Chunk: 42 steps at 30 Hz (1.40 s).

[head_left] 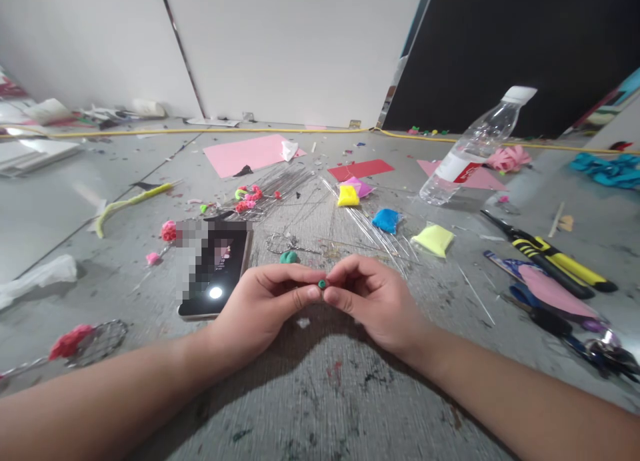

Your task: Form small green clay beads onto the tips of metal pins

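Note:
My left hand (pixel 265 304) and my right hand (pixel 373 297) meet at the middle of the grey table (pixel 320 394), fingers curled in a pinch. Between their fingertips sits a tiny green clay piece (pixel 322 284). Both hands hold it just above the table. A larger green clay lump (pixel 289 257) lies right behind my left hand. A phone (pixel 215 267) with a lit screen lies flat to the left of my left hand. Thin metal wires (pixel 360 227) spread across the table behind the hands.
Clay packets lie beyond: yellow (pixel 347 195), blue (pixel 386 220), pale green (pixel 433 239). A tilted plastic bottle (pixel 475 144) stands at right. Black-and-yellow pliers (pixel 550 251) and scissors (pixel 560 314) lie far right. Pink clay flowers (pixel 169 231), pink paper (pixel 247 154) and a red sheet (pixel 361 169) are scattered.

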Motion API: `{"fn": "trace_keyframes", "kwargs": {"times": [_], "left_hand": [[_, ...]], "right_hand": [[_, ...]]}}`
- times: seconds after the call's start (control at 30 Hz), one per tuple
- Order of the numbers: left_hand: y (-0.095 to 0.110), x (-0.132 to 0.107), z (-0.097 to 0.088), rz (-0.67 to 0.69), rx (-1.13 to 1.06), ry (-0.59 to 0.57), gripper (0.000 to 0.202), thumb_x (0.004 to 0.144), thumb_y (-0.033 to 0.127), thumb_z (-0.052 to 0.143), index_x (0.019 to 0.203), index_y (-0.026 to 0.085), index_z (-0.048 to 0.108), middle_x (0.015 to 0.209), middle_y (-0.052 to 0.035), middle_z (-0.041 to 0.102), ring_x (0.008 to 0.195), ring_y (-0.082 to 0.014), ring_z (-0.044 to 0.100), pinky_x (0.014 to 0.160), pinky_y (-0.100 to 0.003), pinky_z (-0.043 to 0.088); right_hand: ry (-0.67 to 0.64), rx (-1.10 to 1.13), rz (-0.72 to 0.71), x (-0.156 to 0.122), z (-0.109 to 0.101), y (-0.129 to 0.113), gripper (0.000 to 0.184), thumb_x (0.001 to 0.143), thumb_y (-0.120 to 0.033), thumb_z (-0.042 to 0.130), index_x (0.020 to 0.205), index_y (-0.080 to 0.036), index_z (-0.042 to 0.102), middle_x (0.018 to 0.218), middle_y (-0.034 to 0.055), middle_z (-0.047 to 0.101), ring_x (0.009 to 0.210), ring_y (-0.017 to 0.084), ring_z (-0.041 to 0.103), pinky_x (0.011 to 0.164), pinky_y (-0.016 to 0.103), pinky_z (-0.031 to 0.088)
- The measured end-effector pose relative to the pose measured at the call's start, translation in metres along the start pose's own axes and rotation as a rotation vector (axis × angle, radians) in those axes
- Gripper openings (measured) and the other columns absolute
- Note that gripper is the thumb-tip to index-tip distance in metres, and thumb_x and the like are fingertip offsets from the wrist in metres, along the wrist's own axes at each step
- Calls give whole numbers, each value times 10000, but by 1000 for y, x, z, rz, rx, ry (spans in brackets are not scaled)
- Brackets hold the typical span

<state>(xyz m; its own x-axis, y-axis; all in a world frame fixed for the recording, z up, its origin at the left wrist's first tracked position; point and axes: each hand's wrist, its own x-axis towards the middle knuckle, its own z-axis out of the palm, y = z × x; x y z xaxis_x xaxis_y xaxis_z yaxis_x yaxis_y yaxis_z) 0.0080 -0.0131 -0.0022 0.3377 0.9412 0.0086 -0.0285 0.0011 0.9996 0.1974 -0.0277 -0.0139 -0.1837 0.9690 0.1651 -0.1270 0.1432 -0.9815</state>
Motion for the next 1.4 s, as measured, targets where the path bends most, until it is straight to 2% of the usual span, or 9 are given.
{"fn": "trace_keyframes", "kwargs": {"times": [0.1, 0.27, 0.37, 0.53, 0.77, 0.87, 1.1, 1.27, 1.4], "left_hand": [[3, -1, -1, 60, 186, 22, 120, 800, 227, 817, 920, 233, 822, 889, -42, 814, 804, -191, 742, 753, -299, 589], [9, -3, -6, 555, 668, -424, 208, 954, 124, 613, 1035, 187, 795, 955, -96, 804, 868, -207, 732, 821, -317, 577], [9, -3, -8, 646, 848, -527, 295, 975, 101, 521, 1099, 168, 780, 993, -138, 794, 867, -243, 719, 803, -358, 578], [4, -1, -9, 579, 941, -483, 279, 933, 90, 550, 1031, 199, 787, 964, -113, 780, 852, -247, 711, 800, -357, 583], [-2, -1, -9, 659, 1032, -457, 251, 959, 65, 537, 1025, 181, 749, 1003, -66, 753, 871, -218, 707, 781, -343, 603], [0, -1, -9, 620, 1013, -415, 172, 990, 158, 571, 1014, 170, 741, 981, -67, 732, 869, -211, 702, 783, -338, 611], [0, 7, -17, 624, 1460, 80, 317, 944, 232, 584, 1212, 91, 677, 1136, -211, 621, 996, -350, 620, 845, -556, 593], [-2, 10, -19, 558, 1449, -27, 185, 937, 183, 582, 1074, 112, 684, 1087, -170, 642, 922, -312, 659, 805, -505, 615], [1, 8, -17, 658, 1304, -15, 142, 957, 93, 534, 1021, 125, 657, 1041, -134, 656, 894, -266, 672, 783, -455, 623]], "right_hand": [[88, 19, -46, 2, -6, 2, 346, 894, -551, 712, 771, -229, 682, 641, -12, 624, 571, 124, 554, 551, 272, 485], [276, 75, -96, 12, -15, 13, 348, 947, -462, 639, 697, -221, 665, 590, -13, 585, 559, 124, 537, 544, 266, 452], [278, 57, -81, 14, -16, 14, 325, 938, -427, 643, 690, -218, 660, 581, -15, 582, 552, 126, 533, 544, 270, 449], [224, 9, -63, 10, -14, 7, 306, 918, -428, 662, 699, -214, 657, 589, -18, 590, 550, 118, 532, 528, 259, 438], [212, -16, -39, 9, -10, 4, 305, 911, -415, 645, 687, -208, 648, 576, -30, 577, 525, 102, 506, 486, 244, 401], [207, -16, -31, 9, -10, 4, 299, 914, -408, 640, 690, -209, 647, 574, -34, 577, 499, 92, 485, 470, 244, 385], [202, -33, -16, 8, -10, 2, 277, 905, -388, 640, 691, -213, 654, 566, -27, 576, 493, 97, 489, 437, 248, 352], [191, -60, -28, 8, -9, 3, 267, 901, -381, 633, 694, -214, 655, 561, -28, 569, 473, 94, 474, 434, 253, 358], [191, -89, -24, 8, -10, 3, 280, 907, -395, 625, 695, -214, 648, 553, -32, 562, 466, 97, 474, 446, 257, 380]]}}
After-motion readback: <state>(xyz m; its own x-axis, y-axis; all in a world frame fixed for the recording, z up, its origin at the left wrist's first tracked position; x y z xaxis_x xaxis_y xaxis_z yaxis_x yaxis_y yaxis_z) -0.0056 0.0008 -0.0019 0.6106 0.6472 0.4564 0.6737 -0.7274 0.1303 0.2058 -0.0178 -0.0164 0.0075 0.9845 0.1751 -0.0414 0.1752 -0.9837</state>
